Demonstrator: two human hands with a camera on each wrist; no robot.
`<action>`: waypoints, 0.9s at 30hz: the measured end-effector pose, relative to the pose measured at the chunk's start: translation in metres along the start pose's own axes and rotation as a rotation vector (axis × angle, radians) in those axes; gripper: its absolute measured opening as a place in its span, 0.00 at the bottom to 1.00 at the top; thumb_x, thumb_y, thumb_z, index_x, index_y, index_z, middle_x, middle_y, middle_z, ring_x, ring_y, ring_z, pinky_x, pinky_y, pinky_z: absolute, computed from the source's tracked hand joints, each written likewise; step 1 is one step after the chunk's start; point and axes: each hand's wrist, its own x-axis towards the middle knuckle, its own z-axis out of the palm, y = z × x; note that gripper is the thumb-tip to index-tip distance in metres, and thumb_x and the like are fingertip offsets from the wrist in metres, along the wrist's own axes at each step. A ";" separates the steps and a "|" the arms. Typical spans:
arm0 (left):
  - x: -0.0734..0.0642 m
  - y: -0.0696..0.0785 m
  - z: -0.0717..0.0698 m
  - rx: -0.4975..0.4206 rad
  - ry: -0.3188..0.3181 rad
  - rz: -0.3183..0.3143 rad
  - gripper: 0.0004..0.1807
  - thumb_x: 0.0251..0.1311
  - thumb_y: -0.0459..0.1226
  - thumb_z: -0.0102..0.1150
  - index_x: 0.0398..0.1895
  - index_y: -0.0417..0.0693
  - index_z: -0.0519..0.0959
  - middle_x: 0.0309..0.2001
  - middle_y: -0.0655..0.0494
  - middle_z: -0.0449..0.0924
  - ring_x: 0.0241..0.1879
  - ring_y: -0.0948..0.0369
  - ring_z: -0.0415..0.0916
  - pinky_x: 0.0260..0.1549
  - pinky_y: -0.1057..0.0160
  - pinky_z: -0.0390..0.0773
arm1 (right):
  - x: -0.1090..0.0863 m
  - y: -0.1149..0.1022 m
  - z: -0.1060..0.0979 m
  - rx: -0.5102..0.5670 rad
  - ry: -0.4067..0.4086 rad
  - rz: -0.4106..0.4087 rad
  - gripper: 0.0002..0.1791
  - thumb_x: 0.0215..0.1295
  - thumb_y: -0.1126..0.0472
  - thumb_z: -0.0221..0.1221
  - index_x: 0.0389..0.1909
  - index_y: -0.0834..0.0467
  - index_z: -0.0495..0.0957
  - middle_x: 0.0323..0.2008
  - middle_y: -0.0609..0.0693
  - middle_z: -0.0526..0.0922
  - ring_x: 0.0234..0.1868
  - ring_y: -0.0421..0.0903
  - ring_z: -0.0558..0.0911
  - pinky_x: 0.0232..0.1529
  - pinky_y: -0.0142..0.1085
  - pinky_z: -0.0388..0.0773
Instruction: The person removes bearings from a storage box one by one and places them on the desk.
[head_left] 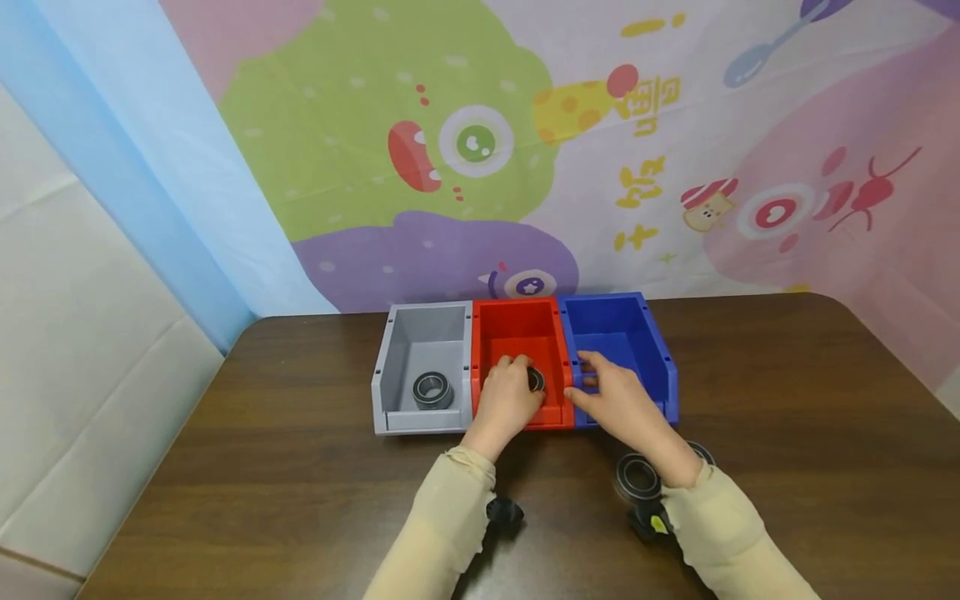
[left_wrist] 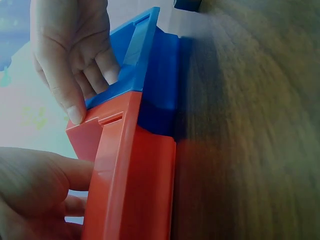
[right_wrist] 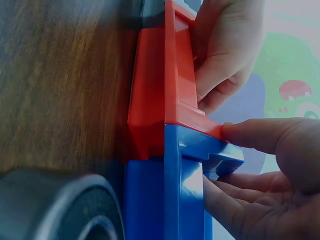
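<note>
A grey bin (head_left: 381, 392), a red bin (head_left: 551, 417) and a blue bin (head_left: 660, 346) stand side by side on the table. My left hand (head_left: 510, 398) reaches into the red bin, its thumb and fingers curled about a dark ring-shaped bearing (head_left: 535, 380), partly hidden. Over the blue bin, my right hand (head_left: 621, 406) rests its thumb on the rim where red and blue meet, as the right wrist view shows. Its other fingers hang loosely inside the blue bin, with nothing seen in them. Another bearing (head_left: 432, 390) lies in the grey bin.
Beneath the right wrist, a bearing (head_left: 637, 477) and a second, partly covered bearing (head_left: 702, 452) sit on the brown wooden table (head_left: 300, 500). A printed cartoon cloth (head_left: 360, 167) hangs directly behind the bins.
</note>
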 end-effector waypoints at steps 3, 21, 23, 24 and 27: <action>-0.001 0.001 0.001 0.007 0.012 0.006 0.22 0.48 0.36 0.64 0.48 0.39 0.75 0.41 0.43 0.75 0.40 0.49 0.75 0.44 0.54 0.75 | 0.000 0.001 0.000 -0.004 -0.005 0.001 0.32 0.59 0.58 0.57 0.62 0.67 0.60 0.54 0.65 0.73 0.51 0.57 0.77 0.44 0.46 0.77; -0.001 0.000 0.002 0.054 0.027 0.019 0.19 0.49 0.37 0.62 0.46 0.39 0.77 0.38 0.44 0.76 0.38 0.50 0.75 0.42 0.55 0.75 | -0.001 -0.001 -0.003 -0.031 -0.063 0.003 0.32 0.61 0.58 0.56 0.62 0.70 0.60 0.57 0.67 0.69 0.51 0.59 0.77 0.44 0.47 0.76; -0.002 0.000 0.003 0.054 0.027 0.014 0.19 0.49 0.37 0.62 0.45 0.39 0.77 0.38 0.44 0.76 0.37 0.50 0.75 0.42 0.55 0.75 | -0.001 -0.001 -0.003 -0.038 -0.063 0.003 0.32 0.61 0.58 0.56 0.61 0.71 0.60 0.58 0.67 0.68 0.51 0.59 0.77 0.44 0.47 0.76; -0.002 0.001 0.003 0.054 0.029 0.013 0.19 0.49 0.37 0.63 0.45 0.39 0.77 0.38 0.44 0.76 0.37 0.50 0.75 0.42 0.55 0.75 | -0.001 -0.001 -0.003 -0.042 -0.062 -0.003 0.32 0.61 0.58 0.56 0.61 0.71 0.60 0.58 0.68 0.68 0.51 0.59 0.77 0.44 0.47 0.76; -0.002 0.002 0.002 0.056 0.027 0.001 0.19 0.50 0.37 0.63 0.45 0.39 0.77 0.39 0.44 0.76 0.37 0.50 0.75 0.42 0.55 0.76 | -0.001 -0.001 -0.004 -0.056 -0.055 -0.017 0.31 0.61 0.58 0.56 0.61 0.71 0.61 0.57 0.68 0.68 0.50 0.59 0.77 0.43 0.47 0.77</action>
